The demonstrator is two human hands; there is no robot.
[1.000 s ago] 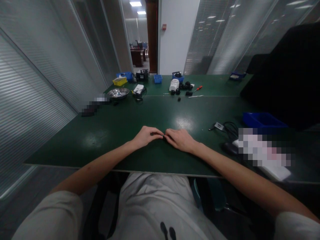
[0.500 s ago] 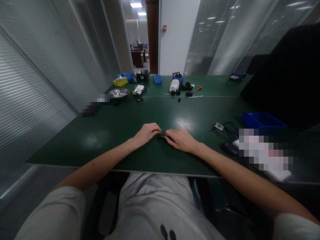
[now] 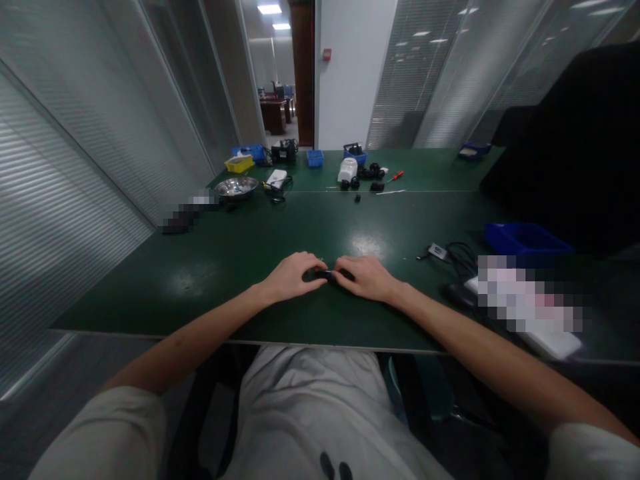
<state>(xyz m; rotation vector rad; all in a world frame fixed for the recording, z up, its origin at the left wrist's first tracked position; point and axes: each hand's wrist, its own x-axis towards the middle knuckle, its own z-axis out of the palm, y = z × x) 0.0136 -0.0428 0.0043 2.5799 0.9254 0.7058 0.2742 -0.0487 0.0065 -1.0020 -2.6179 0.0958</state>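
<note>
A small dark object (image 3: 325, 274) with a shiny part lies between my two hands, low over the green table (image 3: 270, 230). My left hand (image 3: 300, 274) has its thumb and fingers curled round the object's left end. From the other side, my right hand (image 3: 361, 275) pinches its right end between thumb and fingers. The fingertips of both hands are almost touching. What exactly the object is cannot be made out, as the fingers cover much of it.
To the right are a blue tray (image 3: 525, 239), a cable with a white tag (image 3: 438, 251) and a blurred white item. Farther back stand a metal bowl (image 3: 237, 187), a yellow bin (image 3: 239, 164), a white device (image 3: 348, 171) and a red screwdriver (image 3: 397, 177).
My left hand has moved slightly right and down, its thumb and fingers now round the dark object's left end. My right hand has shifted slightly right.
</note>
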